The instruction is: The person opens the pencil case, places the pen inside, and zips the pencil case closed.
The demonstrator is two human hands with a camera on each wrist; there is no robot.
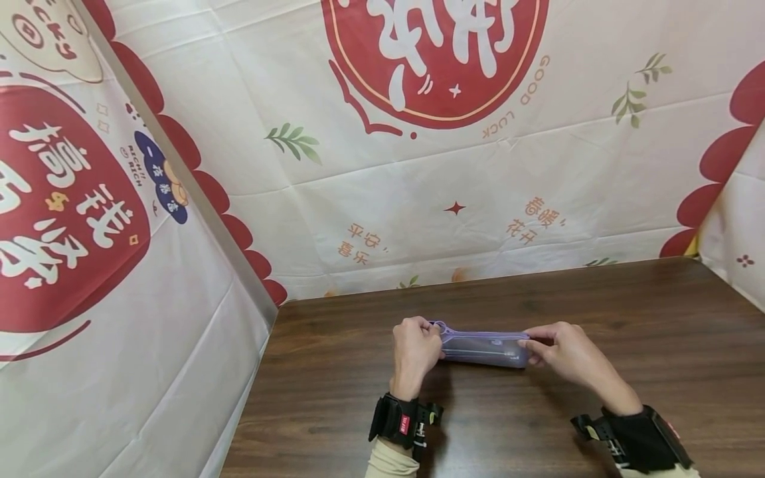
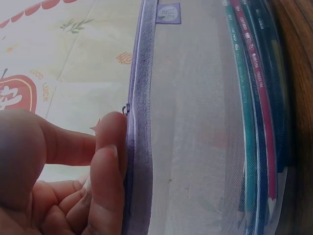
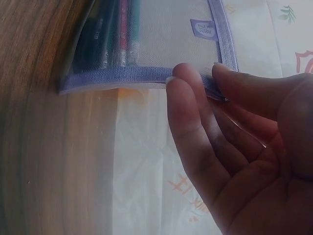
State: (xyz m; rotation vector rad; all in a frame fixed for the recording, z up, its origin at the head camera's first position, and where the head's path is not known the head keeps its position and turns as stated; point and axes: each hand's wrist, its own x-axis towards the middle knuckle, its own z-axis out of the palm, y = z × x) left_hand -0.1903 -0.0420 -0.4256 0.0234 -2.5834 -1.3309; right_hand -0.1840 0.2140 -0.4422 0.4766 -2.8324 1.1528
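A purple-edged, see-through mesh pencil case is held upright at the table between both hands. My left hand pinches its zipper edge at the left end, beside a small metal zipper pull. With thumb and fingers, my right hand grips the top right corner; the right wrist view shows the purple trim between those fingertips. Several pencils, among them a green pencil and a magenta pencil, lie along the bottom inside the case. A small purple label sits below the zipper.
The brown wooden table stretches around the hands. Behind it hangs a white printed cloth with red designs, and another printed cloth stands along the left side. Each wrist wears a black strap with a camera.
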